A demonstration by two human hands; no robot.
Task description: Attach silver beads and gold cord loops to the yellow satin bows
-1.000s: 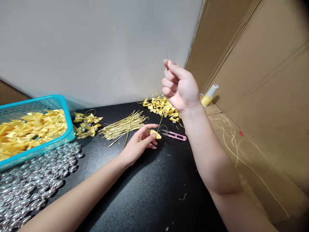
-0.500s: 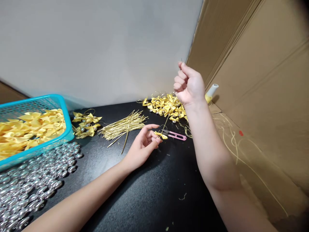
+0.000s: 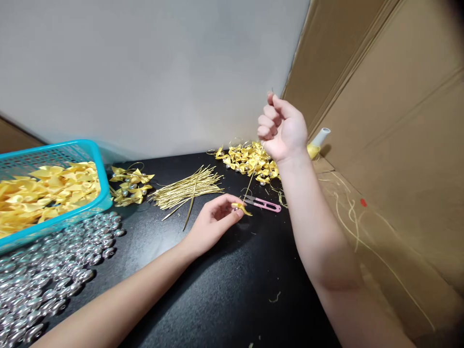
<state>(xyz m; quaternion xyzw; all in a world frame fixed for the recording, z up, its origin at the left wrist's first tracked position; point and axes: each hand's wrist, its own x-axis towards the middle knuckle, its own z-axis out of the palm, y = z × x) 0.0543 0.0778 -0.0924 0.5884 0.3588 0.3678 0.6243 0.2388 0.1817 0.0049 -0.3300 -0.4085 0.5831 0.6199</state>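
Observation:
My left hand [image 3: 217, 220] pinches a small yellow ribbon bow [image 3: 242, 209] between thumb and fingers, low over the black table. A pale yellow thread [image 3: 250, 183] slants tautly up from the bow towards my right hand [image 3: 284, 124], which is raised with curled fingers. From its thumb and forefinger pokes the thin tip of a needle [image 3: 272, 90]; the rest is hidden in the grip. Pink thread snips [image 3: 266, 204] lie just right of the bow. Behind my right wrist is a heap of yellow bows with silver beads [image 3: 250, 159].
On the left stands a blue basket [image 3: 103, 183] of yellow bows, with many silver beads [image 3: 47, 275] spread before it. A smaller beaded bow pile [image 3: 130, 186] and a bundle of gold ties [image 3: 188, 188] lie mid-table. Cardboard [image 3: 391, 121], a white cone [image 3: 321, 137] and loose thread [image 3: 380, 261] are right.
My left fingers have closed more around the bow, and the bow has tilted and dropped slightly. The thread now shows more clearly, stretched upward. My right hand has barely moved.

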